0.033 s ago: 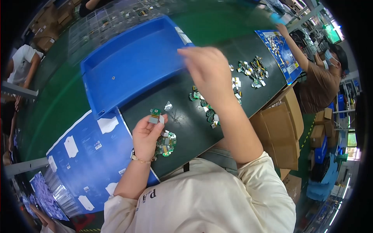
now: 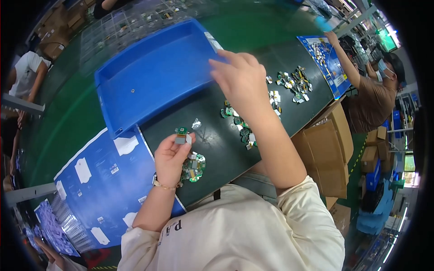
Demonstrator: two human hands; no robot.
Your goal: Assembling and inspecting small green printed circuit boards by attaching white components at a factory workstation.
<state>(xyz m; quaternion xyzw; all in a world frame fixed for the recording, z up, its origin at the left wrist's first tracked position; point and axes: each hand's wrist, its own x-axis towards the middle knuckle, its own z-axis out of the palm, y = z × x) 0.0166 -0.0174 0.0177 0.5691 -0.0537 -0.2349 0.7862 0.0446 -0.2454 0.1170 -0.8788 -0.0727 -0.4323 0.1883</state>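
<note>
In my left hand point(image 2: 169, 156) is a small green circuit board point(image 2: 181, 134) with a grey block and a white piece on it, pinched between thumb and fingers. Below that hand lies a pile of similar boards point(image 2: 195, 168). My right hand point(image 2: 242, 79) hovers by the right end of a large blue tray point(image 2: 149, 104), fingers apart and slightly blurred, with nothing visible in them. Beneath my right forearm, more boards point(image 2: 246, 134) are scattered, partly hidden by the arm. A crumpled silvery scrap point(image 2: 196, 124) sits near the left hand.
A tiny square piece point(image 2: 133, 91) lies inside the tray. Another heap of boards point(image 2: 296, 83) is further right on the dark table point(image 2: 217, 165). Blue sheeting point(image 2: 104, 180) covers the left side. An open cardboard box point(image 2: 323, 153) stands at the right edge, near a co-worker point(image 2: 373, 97).
My right hand's fingers have spread further apart and lifted slightly beside the tray. My left hand keeps its hold on the circuit board almost unmoved. The co-worker's raised hand has shifted slightly.
</note>
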